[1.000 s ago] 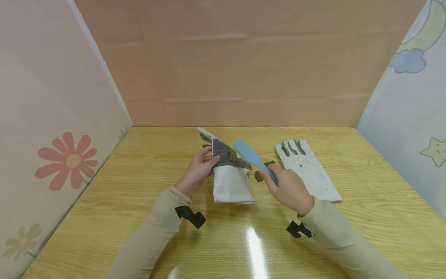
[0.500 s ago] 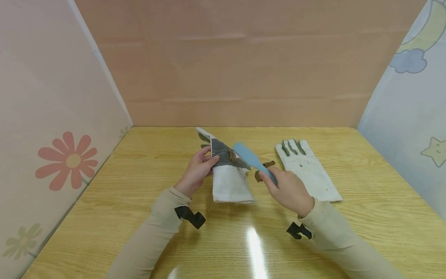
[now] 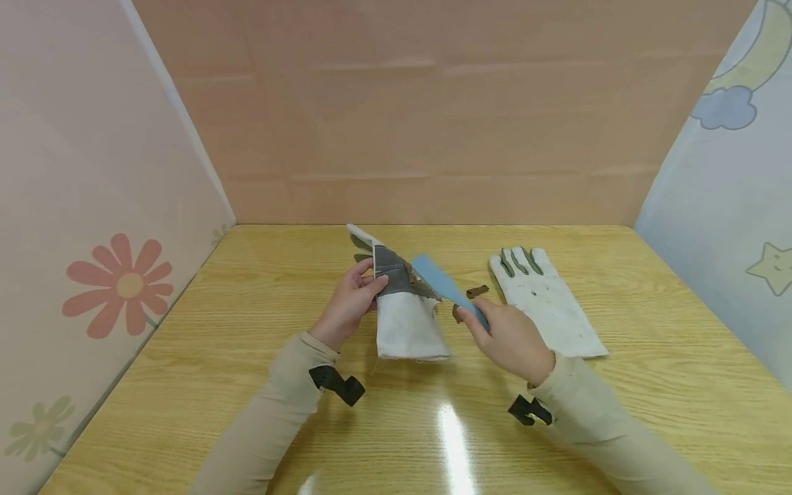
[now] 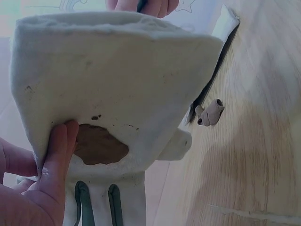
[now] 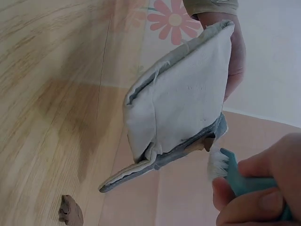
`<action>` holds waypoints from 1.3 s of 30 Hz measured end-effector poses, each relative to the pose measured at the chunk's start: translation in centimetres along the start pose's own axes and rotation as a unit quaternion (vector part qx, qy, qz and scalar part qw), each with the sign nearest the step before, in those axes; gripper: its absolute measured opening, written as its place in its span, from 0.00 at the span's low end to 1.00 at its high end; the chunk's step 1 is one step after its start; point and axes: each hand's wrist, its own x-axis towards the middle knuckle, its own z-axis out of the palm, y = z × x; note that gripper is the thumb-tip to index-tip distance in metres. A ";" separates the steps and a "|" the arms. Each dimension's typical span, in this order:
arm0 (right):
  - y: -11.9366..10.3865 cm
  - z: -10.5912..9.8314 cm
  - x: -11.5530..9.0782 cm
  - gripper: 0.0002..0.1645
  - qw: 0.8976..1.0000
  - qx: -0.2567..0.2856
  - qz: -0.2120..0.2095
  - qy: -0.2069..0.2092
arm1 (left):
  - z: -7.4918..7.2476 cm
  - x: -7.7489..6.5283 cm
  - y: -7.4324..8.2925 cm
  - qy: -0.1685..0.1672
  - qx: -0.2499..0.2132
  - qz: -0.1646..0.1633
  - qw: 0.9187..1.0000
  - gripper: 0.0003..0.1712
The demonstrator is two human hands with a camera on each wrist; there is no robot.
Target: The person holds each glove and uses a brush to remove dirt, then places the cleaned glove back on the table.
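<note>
My left hand [image 3: 349,306] grips a white work glove [image 3: 410,326] by its side, thumb over the grey palm patch and fingers behind. The glove is raised, its fingers pointing away and its cuff towards me. A brown, clay-like smear [image 4: 101,146] sticks to its white side in the left wrist view, with small dark specks around it. More brown stuff [image 3: 411,273] clings to the grey patch. In my right hand [image 3: 513,337] is a blue-handled brush [image 3: 447,283]. Its white bristles [image 5: 217,165] are right at the glove's grey edge, beside a brown lump [image 5: 208,142].
A second white glove [image 3: 557,309] with green finger strips lies flat on the wooden table [image 3: 260,275], right of centre. Brown crumbled pieces [image 3: 478,291] lie between the two gloves, partly behind the brush. A tan wall [image 3: 433,124] closes off the back.
The brush head has dipped slightly, staying beside the glove. The held glove has shifted a little to the left. Both hands keep their grips.
</note>
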 end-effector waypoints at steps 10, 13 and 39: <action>-0.6 0.1 0.2 0.17 0.999 0.015 -0.030 0.015 | -0.1 0.0 -0.1 -0.016 0.003 0.007 1.000 0.26; -0.7 0.4 0.4 0.18 0.999 0.012 -0.032 0.011 | -0.1 -0.1 0.0 -0.016 0.001 0.011 1.000 0.26; 0.3 0.7 0.5 0.18 1.000 0.000 -0.002 0.009 | -0.5 0.3 0.0 0.000 -0.006 0.007 1.000 0.26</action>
